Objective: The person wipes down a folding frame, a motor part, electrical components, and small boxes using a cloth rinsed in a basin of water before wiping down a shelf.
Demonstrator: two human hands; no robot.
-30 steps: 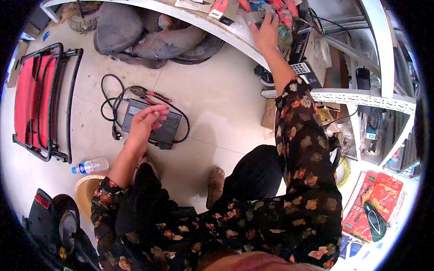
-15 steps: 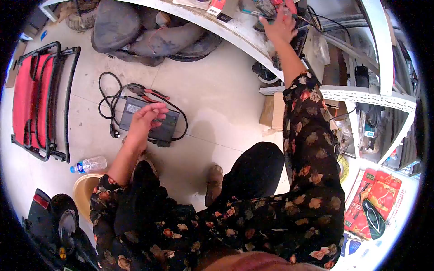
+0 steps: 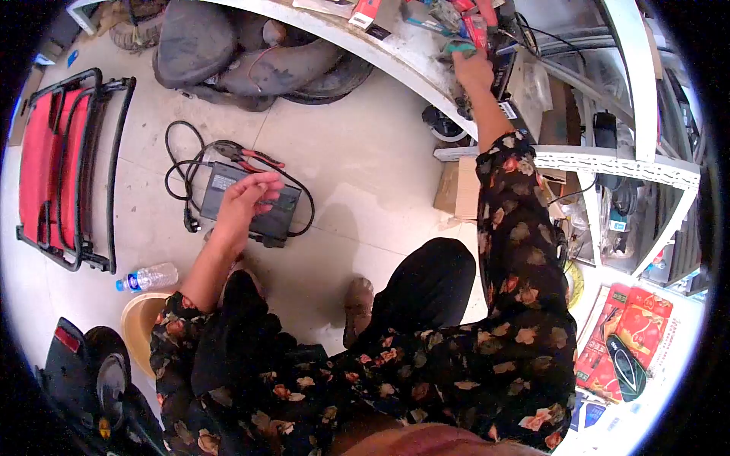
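Note:
My left hand (image 3: 249, 196) hovers over a dark charger-like box (image 3: 268, 226), its fingers loosely bent and apart with nothing in them. Pliers with red and black handles (image 3: 242, 152) lie at the box's far edge, and a black cable with a plug (image 3: 192, 220) loops around it. My right hand (image 3: 474, 70) reaches onto the white shelf at the upper right. Its fingers are closed on a small green item (image 3: 460, 47), whose kind I cannot make out. Just beyond it sit red packets (image 3: 476, 29) and other small packages.
A folded red chair-like frame (image 3: 57, 167) stands at left, near a plastic bottle (image 3: 148, 277) and a tan bucket (image 3: 141, 327). Black vehicle parts (image 3: 251, 64) lie below the white shelf edge (image 3: 380, 55). A cardboard box (image 3: 458, 190) is beside my right sleeve.
My right hand has gone from spread fingers over the shelf items to closed on the small green item, drawn slightly nearer. My left hand has barely moved.

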